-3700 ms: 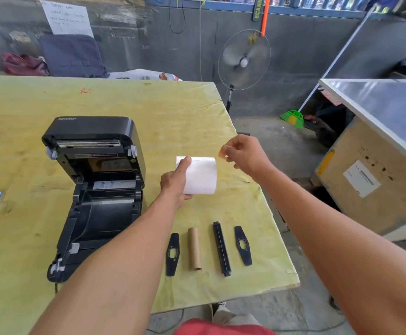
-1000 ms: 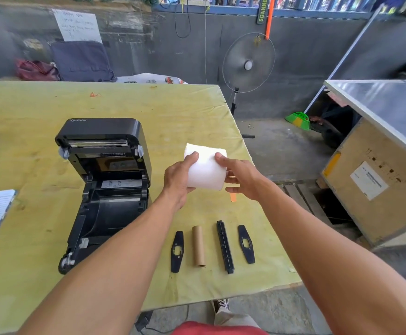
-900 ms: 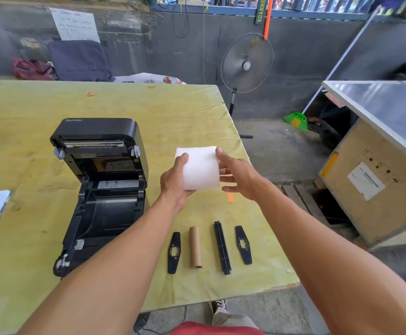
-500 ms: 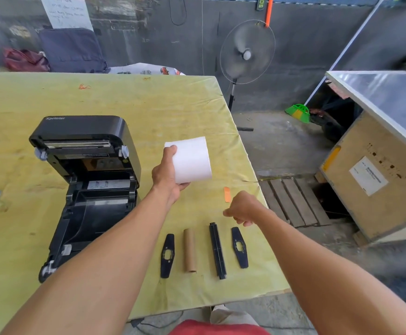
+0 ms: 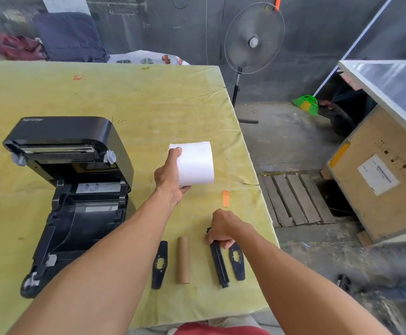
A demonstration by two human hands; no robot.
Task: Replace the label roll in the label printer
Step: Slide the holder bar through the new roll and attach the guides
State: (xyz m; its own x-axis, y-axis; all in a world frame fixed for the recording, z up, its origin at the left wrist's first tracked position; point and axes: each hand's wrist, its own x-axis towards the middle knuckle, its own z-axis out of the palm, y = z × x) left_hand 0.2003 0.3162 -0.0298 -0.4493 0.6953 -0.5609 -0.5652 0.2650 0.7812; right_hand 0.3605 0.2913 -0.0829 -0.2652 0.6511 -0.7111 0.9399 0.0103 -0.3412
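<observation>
I am holding the new label roll [image 5: 195, 163] in my left hand [image 5: 170, 180] at frame centre, just right of the open label printer [image 5: 76, 189]. My right hand [image 5: 222, 229] is closing its fingers [image 5: 225, 243] on the far end of the black spindle [image 5: 218, 262] lying on the worktop [image 5: 148, 105]. I should be lifting it level, then threading it straight through the roll's core.

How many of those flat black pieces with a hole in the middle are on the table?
2. One flat black piece lies left of the cardboard tube; the other flat black piece lies right of the black bar, just below the right hand.
</observation>
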